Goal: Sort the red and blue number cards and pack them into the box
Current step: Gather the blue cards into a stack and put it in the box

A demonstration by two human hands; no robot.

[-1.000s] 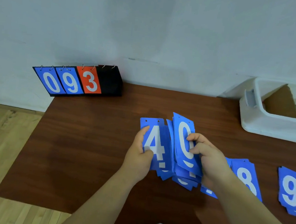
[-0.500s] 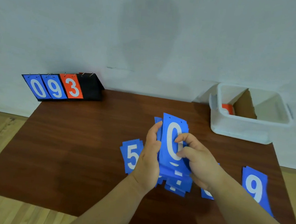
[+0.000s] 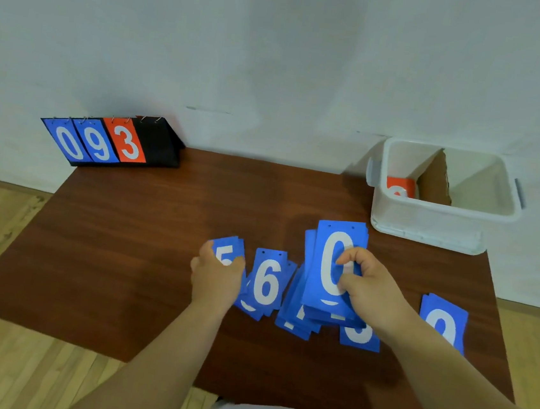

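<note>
Blue number cards lie spread on the brown table (image 3: pixel 123 255). My right hand (image 3: pixel 366 287) grips a stack of blue cards (image 3: pixel 327 277) with a 0 on top, tilted up off the table. My left hand (image 3: pixel 217 278) has its fingers curled round a blue 5 card (image 3: pixel 227 249) at the left of the spread. A blue 6 card (image 3: pixel 267 284) lies between the hands. More blue cards lie under my right wrist, and a blue card (image 3: pixel 443 322) lies apart at the right. The white box (image 3: pixel 427 220) at the back right holds a red card (image 3: pixel 398 188) left of a cardboard divider (image 3: pixel 434 185).
A black flip scoreboard (image 3: pixel 112 141) showing blue 0, blue 9 and red 3 stands at the table's back left against the wall. Wooden floor shows left of and in front of the table.
My left hand let go of the stack and moved left onto the 5 card. My right hand alone now holds the stack. A 6 card has come into view between the hands.
</note>
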